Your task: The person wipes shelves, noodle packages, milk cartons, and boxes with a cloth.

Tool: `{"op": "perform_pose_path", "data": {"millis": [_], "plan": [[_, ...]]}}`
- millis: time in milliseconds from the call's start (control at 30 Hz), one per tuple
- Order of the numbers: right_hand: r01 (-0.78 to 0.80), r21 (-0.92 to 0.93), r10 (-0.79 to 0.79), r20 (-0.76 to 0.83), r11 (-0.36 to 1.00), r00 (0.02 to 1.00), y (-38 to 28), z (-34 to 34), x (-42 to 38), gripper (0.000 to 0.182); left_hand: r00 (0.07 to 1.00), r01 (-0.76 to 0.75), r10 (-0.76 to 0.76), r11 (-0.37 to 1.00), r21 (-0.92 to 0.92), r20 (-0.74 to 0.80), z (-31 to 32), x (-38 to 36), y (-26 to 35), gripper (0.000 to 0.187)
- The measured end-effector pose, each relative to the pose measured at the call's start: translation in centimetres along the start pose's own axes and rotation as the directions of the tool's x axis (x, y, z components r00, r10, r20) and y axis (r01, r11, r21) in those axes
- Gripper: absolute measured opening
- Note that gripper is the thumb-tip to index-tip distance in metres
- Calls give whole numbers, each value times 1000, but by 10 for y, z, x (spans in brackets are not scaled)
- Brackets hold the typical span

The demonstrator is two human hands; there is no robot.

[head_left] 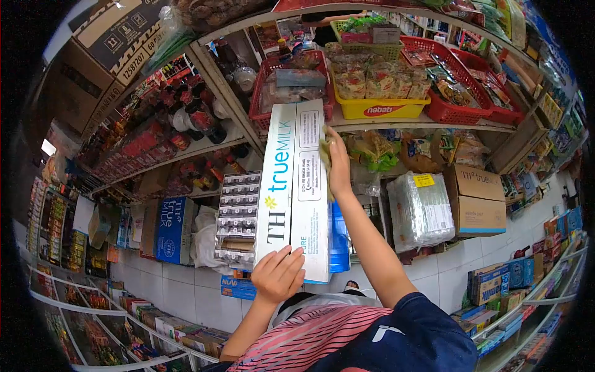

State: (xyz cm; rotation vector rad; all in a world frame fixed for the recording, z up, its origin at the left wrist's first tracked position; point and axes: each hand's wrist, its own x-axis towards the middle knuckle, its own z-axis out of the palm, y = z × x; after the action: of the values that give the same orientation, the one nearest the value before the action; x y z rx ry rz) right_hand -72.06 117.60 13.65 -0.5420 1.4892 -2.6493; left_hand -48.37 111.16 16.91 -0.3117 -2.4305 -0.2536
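Observation:
A long white TH true MILK carton (282,155) lies in front of me, its printed top facing up. My left hand (280,274) rests on its near end, fingers stretched flat over the surface. My right hand (336,162) is at the carton's right side toward the far end, with a small yellow-green piece, seemingly a cloth (324,149), between its fingers and the carton. The palm side of this hand is hidden. Just left of the carton is a tray of small packed bottles or cartons (239,204), with a gap in its near rows.
A shelf ahead bears a yellow nabati tray (383,110) and red baskets (439,115). To the right sit a plastic-wrapped pack (421,214) and a brown carton (480,208). A blue milk carton (173,229) stands at left. Wire racks of goods curve around both sides.

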Motion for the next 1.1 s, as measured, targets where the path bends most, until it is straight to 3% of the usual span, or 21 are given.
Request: {"op": "perform_pose_path", "data": {"millis": [33,100,133,200,233,300,433,533,600,667,733,800,933,1000,1033,1067,1100], "plan": [[2,-1,-2,5,1000,1000,13,-6,14,45,1000,-1,1,1000,-6,-12,1,0,0,17],[-58,-254,45,-56,966,997,63,-37,30,43,1000,-5,5,1000,12,-30,3,3,1,16],[-69,-250,57,-53,966,997,89,-56,24,43,999,-11,13,999,35,-43,2,2,2,16],[-255,-326,277,23,910,961,112,-73,15,42,998,-9,11,999,32,-61,3,0,3,16],[-246,-321,271,34,914,962,112,-68,17,42,996,-13,14,1000,19,-87,4,2,1,15],[-122,-381,87,-107,916,990,100,-58,21,41,994,-11,14,999,31,-109,5,1,1,15],[172,-310,-179,5,935,984,33,-21,77,36,990,-4,12,998,60,-142,10,2,3,15],[60,-227,-82,-86,972,993,40,-14,93,35,992,-3,14,996,90,-123,9,3,6,15],[113,-240,-147,-129,964,981,70,-27,87,34,993,0,12,995,100,-115,10,4,7,15],[-30,-471,-58,-171,881,983,93,-46,60,35,995,0,10,995,101,-98,11,3,7,15],[-158,-525,50,-215,836,975,130,-71,22,33,996,9,0,996,93,-91,11,3,7,15],[17,-829,-103,-49,558,994,196,-114,-9,32,997,16,-9,996,82,-83,10,2,8,15],[153,-887,-179,81,435,981,178,-111,19,31,995,46,-35,992,121,-92,12,-1,9,14],[170,-975,60,180,145,982,198,-118,46,31,994,39,-24,989,145,-104,12,1,9,14],[295,-945,-161,273,140,949,205,-117,55,23,988,93,-75,986,139,-132,14,2,12,14],[295,-943,-188,265,153,946,212,-117,66,23,980,143,-122,981,129,-157,15,4,13,15],[235,-965,-102,223,117,969,210,-114,74,22,977,143,-121,983,117,-176,17,6,13,16]]}}
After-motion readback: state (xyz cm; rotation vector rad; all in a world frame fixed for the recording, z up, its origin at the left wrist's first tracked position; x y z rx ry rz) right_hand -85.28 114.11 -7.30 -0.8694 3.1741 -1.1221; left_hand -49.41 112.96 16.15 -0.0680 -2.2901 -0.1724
